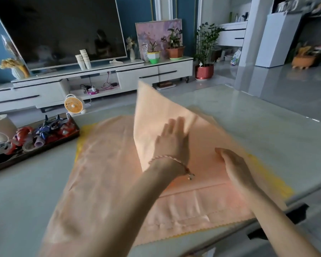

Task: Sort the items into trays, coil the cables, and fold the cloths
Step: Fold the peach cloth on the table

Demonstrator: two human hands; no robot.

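Cloth (104,164), peach, thin, scallop-edged

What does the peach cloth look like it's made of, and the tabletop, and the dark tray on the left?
Peach cloth: thin, matte fabric, maybe microfibre; it drapes softly and its near edge is zigzag-cut. Tabletop: glossy, pale, faintly veined, mirroring light; likely polished stone or a lookalike. Tray: dark, smooth, slight sheen; lacquered wood or plastic, unclear.
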